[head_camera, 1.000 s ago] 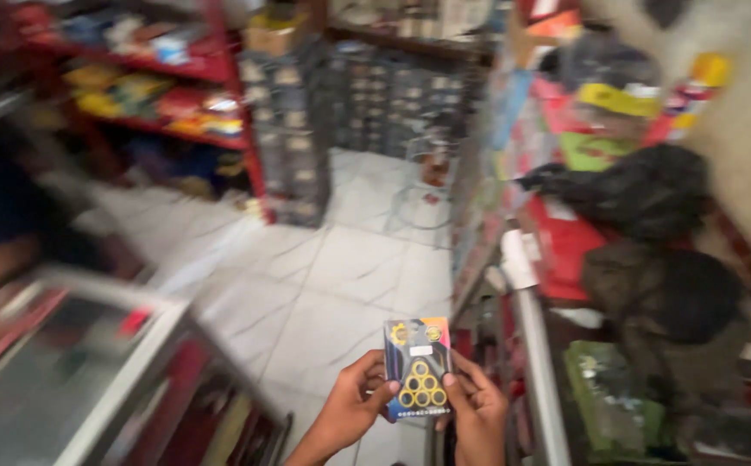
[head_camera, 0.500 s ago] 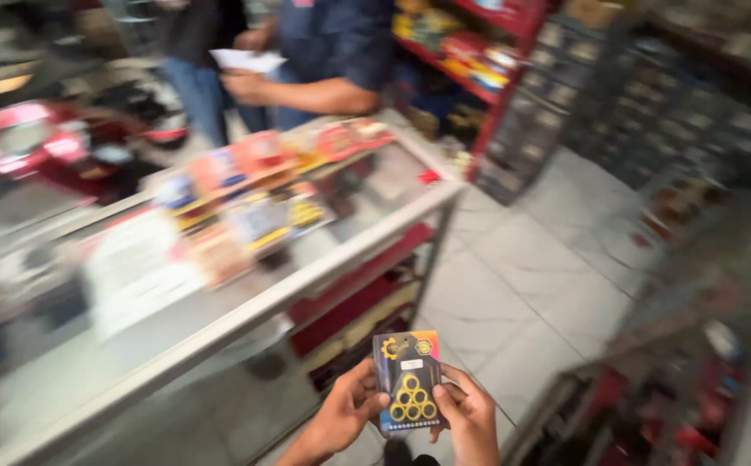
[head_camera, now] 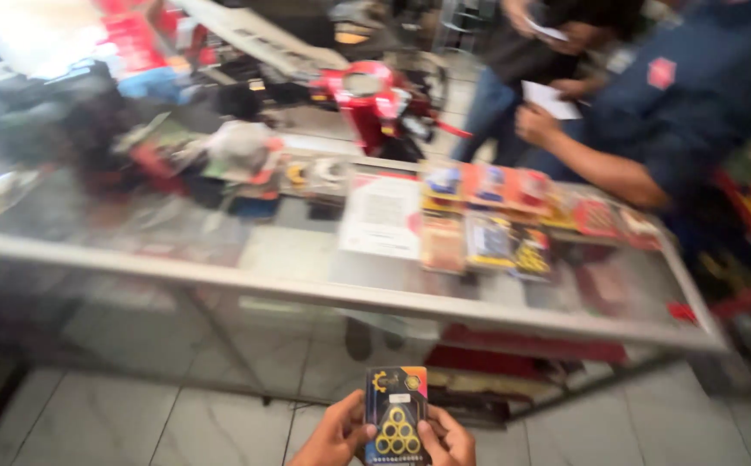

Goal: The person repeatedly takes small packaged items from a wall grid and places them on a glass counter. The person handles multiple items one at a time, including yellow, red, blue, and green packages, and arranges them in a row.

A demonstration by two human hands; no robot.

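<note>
That pack (head_camera: 395,416) looks light and fairly stiff, probably a thin card back with a slick plastic front that could slide, so pinching it by the two long edges is the safe bet. Both hands are doing exactly that, left hand (head_camera: 334,436) and right hand (head_camera: 449,438) clamped on either side, holding it upright, low over the tiled floor in front of the glass surface (head_camera: 306,289). It's a small dark rectangle with a triangle of yellow rings showing and a multicoloured top.
</note>
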